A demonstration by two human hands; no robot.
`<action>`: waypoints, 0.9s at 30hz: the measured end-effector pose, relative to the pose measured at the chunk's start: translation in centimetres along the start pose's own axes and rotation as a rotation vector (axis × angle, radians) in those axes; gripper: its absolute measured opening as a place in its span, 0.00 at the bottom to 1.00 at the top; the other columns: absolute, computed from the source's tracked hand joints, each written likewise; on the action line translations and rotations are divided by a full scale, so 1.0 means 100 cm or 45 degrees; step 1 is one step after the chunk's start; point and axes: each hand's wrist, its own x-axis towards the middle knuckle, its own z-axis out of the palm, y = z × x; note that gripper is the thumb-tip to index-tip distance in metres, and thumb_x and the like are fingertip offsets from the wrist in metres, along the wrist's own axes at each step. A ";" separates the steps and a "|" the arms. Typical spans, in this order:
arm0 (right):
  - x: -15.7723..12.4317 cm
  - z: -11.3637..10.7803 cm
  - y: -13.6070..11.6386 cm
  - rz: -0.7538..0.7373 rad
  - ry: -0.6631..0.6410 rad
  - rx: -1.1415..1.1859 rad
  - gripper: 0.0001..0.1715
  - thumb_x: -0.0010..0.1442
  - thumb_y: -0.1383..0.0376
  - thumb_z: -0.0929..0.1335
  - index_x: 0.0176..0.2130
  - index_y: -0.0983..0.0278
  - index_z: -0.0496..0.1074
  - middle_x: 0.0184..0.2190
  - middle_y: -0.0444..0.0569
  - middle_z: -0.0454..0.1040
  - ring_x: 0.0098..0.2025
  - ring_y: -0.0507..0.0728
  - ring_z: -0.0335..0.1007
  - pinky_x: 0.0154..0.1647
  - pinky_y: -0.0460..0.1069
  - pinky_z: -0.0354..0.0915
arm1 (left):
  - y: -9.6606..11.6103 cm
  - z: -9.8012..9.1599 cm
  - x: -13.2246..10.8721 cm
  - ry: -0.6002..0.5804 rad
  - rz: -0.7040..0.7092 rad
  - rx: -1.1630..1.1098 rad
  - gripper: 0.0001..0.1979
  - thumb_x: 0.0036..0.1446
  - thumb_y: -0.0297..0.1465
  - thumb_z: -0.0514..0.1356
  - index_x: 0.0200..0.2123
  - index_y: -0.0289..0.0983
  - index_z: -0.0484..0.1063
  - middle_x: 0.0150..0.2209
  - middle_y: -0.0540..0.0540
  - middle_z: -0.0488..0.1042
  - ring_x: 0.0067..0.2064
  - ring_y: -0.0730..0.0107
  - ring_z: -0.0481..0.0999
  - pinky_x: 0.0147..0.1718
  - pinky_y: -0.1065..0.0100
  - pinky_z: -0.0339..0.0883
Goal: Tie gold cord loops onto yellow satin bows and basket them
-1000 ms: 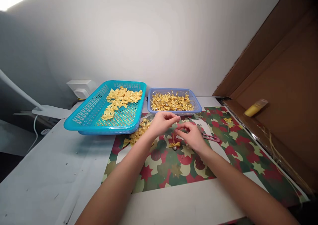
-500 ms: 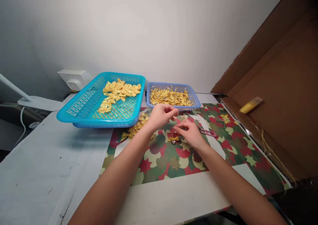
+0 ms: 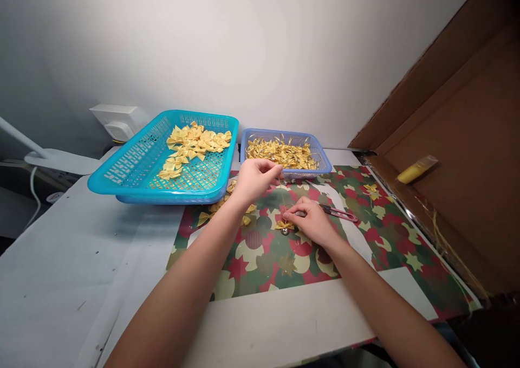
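My left hand (image 3: 255, 180) is closed in a pinch, holding the upper end of a thin gold string (image 3: 283, 197). Lower and to the right, my right hand (image 3: 312, 223) pinches the same string close above a small gold ribbon bow (image 3: 279, 225). A round silver bell (image 3: 285, 231) hangs at the front of that bow, just over the patterned sheet (image 3: 260, 281). Several loose gold bows (image 3: 205, 216) lie beside my left forearm, which partly covers them. Behind my right hand is a pink cutter knife (image 3: 343, 214).
A turquoise basket (image 3: 101, 186) with gold bows stands at the left. At the back, a smaller blue-violet basket (image 3: 327, 166) holds bows with strings. A cardboard wall (image 3: 459, 108) rises on the right, near a yellow tube (image 3: 416, 170) and loose gold strings (image 3: 442, 238).
My left hand has moved slightly up and left, and the string now stretches between my hands. My right hand has come down a little, close to the bow. The view has shifted slightly.
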 end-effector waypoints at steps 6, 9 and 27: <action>0.000 -0.010 -0.008 0.039 -0.100 0.076 0.12 0.53 0.57 0.71 0.28 0.61 0.81 0.30 0.48 0.69 0.34 0.56 0.69 0.39 0.52 0.66 | -0.008 0.003 0.001 -0.034 -0.029 0.008 0.11 0.51 0.36 0.62 0.25 0.33 0.74 0.26 0.44 0.78 0.23 0.71 0.76 0.17 0.76 0.64; -0.001 -0.016 -0.011 0.064 -0.188 0.144 0.12 0.54 0.57 0.70 0.28 0.62 0.81 0.33 0.50 0.74 0.34 0.57 0.70 0.37 0.51 0.66 | -0.010 0.004 0.002 -0.045 -0.031 0.023 0.12 0.51 0.37 0.62 0.24 0.33 0.74 0.25 0.45 0.77 0.24 0.71 0.77 0.17 0.75 0.64; -0.006 -0.031 -0.001 0.133 -0.139 -0.040 0.17 0.53 0.56 0.68 0.20 0.64 0.70 0.23 0.46 0.68 0.25 0.53 0.61 0.27 0.49 0.57 | -0.012 0.005 0.003 -0.005 -0.045 -0.050 0.13 0.52 0.38 0.62 0.25 0.34 0.73 0.27 0.45 0.77 0.24 0.70 0.77 0.16 0.75 0.64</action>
